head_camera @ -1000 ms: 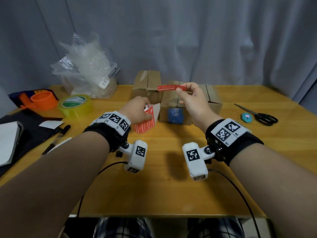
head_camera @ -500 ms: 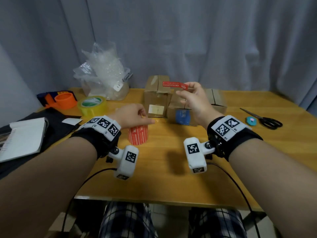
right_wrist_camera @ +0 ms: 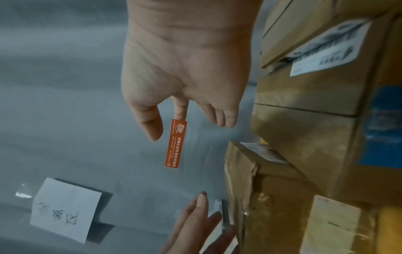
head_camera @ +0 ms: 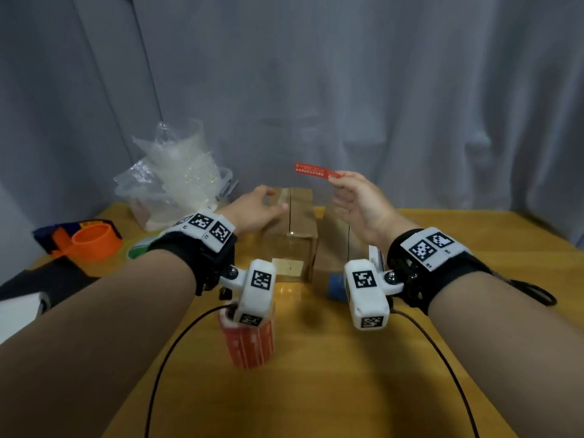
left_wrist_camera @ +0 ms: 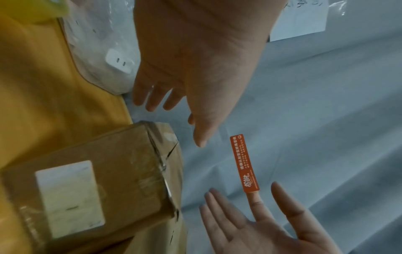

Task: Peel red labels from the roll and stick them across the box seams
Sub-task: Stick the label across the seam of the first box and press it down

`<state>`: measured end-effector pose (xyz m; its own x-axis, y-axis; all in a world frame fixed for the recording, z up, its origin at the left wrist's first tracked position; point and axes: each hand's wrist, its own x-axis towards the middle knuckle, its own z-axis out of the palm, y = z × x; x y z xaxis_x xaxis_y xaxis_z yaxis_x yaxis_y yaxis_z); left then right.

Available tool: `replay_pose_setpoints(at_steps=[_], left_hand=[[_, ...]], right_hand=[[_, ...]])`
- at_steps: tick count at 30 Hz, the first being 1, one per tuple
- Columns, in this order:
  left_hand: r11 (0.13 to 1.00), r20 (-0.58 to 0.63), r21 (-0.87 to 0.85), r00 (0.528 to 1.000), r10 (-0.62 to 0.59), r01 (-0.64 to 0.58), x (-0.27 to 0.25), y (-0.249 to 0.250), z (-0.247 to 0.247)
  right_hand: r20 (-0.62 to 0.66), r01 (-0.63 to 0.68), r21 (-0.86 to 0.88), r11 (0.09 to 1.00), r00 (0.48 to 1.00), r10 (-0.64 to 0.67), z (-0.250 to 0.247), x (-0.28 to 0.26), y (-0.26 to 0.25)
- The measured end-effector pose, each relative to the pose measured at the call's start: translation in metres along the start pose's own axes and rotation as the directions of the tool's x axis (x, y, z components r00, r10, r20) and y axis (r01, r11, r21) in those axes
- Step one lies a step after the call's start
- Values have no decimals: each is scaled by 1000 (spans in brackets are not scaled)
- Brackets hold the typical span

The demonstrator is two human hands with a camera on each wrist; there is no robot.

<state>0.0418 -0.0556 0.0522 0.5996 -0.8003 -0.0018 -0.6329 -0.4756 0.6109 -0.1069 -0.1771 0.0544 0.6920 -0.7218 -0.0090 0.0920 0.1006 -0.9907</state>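
Head view shows the right hand (head_camera: 360,203) raised above the cardboard boxes, a single red label (head_camera: 317,170) stuck to the tip of its index finger and jutting toward nine o'clock. From the right wrist view the label (right_wrist_camera: 175,143) hangs off that fingertip alone; the thumb (right_wrist_camera: 150,123) sits just beside it without touching, and the other fingers are straight and loosely spread. The left hand (head_camera: 252,210) reaches over the taller box (head_camera: 289,238) at about eleven o'clock of the scene's centre, fingers relaxed and slightly apart, holding nothing; whether they touch the box top I cannot tell. The label roll (head_camera: 249,346) stands upright on the bench (head_camera: 316,390) at six o'clock from that box, partly hidden by the left wrist camera. A second box (head_camera: 335,245) stands just right of the first.
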Motion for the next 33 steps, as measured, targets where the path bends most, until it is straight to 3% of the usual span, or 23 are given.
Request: replay_pose_setpoints(at_steps=[7, 11, 19, 25, 33], left_hand=[[974, 134, -213, 990, -51, 79, 47, -12, -1], [976, 191, -194, 979, -66, 103, 48, -18, 3], [975, 160, -197, 984, -72, 103, 7, -24, 1], [963, 130, -252, 989, -66, 98, -16, -21, -3], [911, 40, -407, 998, -58, 69, -14, -18, -7]], right_hand=[[98, -109, -48, 993, 989, 113, 11, 49, 2], [97, -128, -103, 986, 986, 138, 20, 54, 7], [99, -140, -174, 975, 982, 159, 27, 24, 17], [135, -31, -444, 895, 986, 101, 26, -3, 10], [129, -166, -317, 934, 968, 216, 22, 6, 5]])
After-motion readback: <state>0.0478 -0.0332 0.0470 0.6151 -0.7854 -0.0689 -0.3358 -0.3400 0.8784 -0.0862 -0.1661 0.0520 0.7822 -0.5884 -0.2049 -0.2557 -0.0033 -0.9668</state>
